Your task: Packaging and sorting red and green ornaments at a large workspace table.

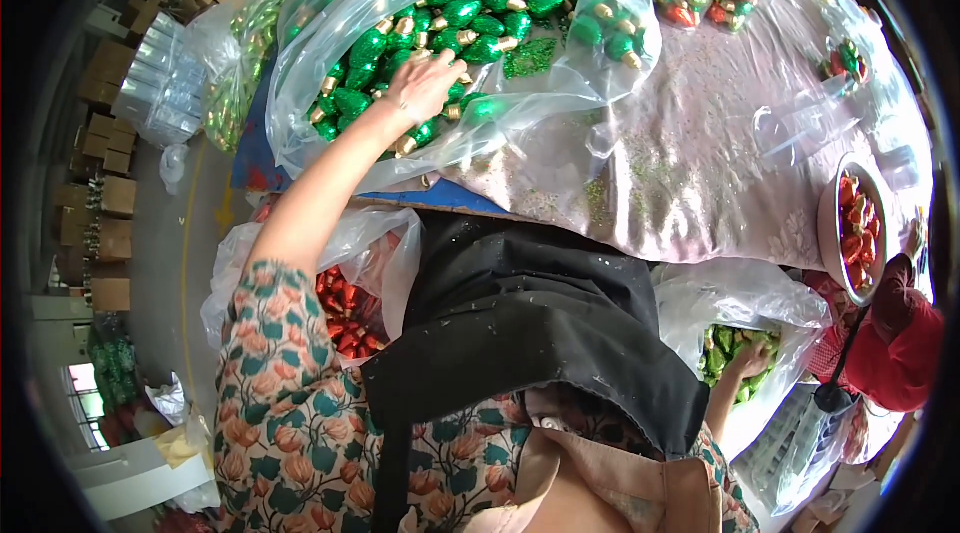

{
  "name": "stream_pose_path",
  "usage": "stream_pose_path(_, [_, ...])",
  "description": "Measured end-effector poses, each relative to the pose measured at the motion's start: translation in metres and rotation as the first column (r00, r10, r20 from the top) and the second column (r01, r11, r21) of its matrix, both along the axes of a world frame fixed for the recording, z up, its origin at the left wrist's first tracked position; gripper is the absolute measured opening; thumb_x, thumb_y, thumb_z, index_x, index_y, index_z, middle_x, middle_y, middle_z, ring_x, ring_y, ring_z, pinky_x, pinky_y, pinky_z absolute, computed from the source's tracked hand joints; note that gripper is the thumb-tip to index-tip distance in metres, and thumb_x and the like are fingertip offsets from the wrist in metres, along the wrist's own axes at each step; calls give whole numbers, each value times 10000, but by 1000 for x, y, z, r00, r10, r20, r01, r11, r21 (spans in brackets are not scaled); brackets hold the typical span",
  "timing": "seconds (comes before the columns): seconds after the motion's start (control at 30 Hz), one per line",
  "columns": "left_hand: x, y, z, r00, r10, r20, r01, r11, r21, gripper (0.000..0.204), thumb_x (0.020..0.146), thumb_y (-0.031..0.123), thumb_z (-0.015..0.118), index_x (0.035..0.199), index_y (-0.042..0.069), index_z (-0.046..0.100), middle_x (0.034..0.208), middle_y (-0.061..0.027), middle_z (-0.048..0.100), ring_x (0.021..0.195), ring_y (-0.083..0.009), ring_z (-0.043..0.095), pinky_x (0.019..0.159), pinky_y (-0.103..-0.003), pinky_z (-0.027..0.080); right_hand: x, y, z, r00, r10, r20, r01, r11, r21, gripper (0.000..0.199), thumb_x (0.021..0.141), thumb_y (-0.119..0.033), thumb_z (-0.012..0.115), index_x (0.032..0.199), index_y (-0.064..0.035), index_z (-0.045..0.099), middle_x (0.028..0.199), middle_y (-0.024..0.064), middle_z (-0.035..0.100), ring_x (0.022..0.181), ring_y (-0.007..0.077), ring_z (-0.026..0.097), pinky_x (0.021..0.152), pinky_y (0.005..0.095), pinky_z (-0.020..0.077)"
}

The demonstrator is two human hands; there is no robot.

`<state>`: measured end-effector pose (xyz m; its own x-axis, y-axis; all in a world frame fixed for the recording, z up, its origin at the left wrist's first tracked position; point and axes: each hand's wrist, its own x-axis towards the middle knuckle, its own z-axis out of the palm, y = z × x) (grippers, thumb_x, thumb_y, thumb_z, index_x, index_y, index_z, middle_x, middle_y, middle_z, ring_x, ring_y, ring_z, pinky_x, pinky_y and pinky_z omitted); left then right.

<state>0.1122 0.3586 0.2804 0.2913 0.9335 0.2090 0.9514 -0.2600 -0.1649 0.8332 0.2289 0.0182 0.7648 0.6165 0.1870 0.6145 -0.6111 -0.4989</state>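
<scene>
Reaching deep, left hand [425, 83] sits fingers-down among shiny green bulb-shaped ornaments [470, 18] in the big clear plastic bag [300, 53] (grip hidden); right hand [748, 361] rummages a lower bag. Picking stage; lifting needs a firm pinch.

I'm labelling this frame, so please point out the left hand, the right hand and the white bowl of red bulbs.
left hand [425, 83]: head view, back of the hand among the green bulbs.
right hand [750, 361]: head view, knuckles inside a bag.
white bowl [829, 223]: head view, near rim.

The left hand [425, 83] reaches far forward, arm outstretched, fingers curled downward; the right hand [748, 361] hangs low, fingers bent.
</scene>
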Motion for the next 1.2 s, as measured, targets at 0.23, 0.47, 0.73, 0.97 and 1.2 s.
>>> stream_pose_path(0.23, [2,54,-49,889,150,-432,-377,776,-505,548,688,115,686,1206,78,514,1127,-146,569,1059,-264,563,891,-371,459,-20,-54,-77,992,99,-74,-124,779,-615,530,757,-435,601,1088,-21,601,1179,202,547,1033,359,532,892,478,428])
stream_pose_path(0.47, [-52,1,-11,451,499,740,-106,853,-511,549,734,143,671,1235,13,490,1128,-131,583,1025,-263,575,900,-383,461,53,-73,-100,910,390,-142,-393,701,-595,646,671,-494,669,1138,-53,593,1308,157,471,1099,390,491,941,476,398])
stream_pose_path(0.73, [6,-71,28,-480,17,877,126,991,50,730,701,203,695,1315,0,358,1210,-151,512,1066,-258,541,916,-380,450,54,-42,-163,818,-127,-561,-221,831,-510,480,670,-385,694,1029,-93,566,940,77,483,753,271,475,675,403,384])
stream_pose_path(0.97, [-6,-121,45,-364,-35,931,145,985,94,748,639,254,744,1253,-9,405,1143,-160,534,1009,-252,565,898,-362,458,15,-2,-135,787,71,-613,-291,919,-267,293,701,-220,714,942,-142,566,708,58,492,572,173,457,475,345,406])
stream_pose_path(1.2, [-6,-157,50,-279,-18,960,133,989,57,745,598,89,780,1261,26,447,1132,-91,574,1018,-189,563,907,-312,433,19,18,-73,790,457,-409,-372,887,273,570,721,-192,719,1197,-75,428,1051,164,466,853,251,514,654,377,473])
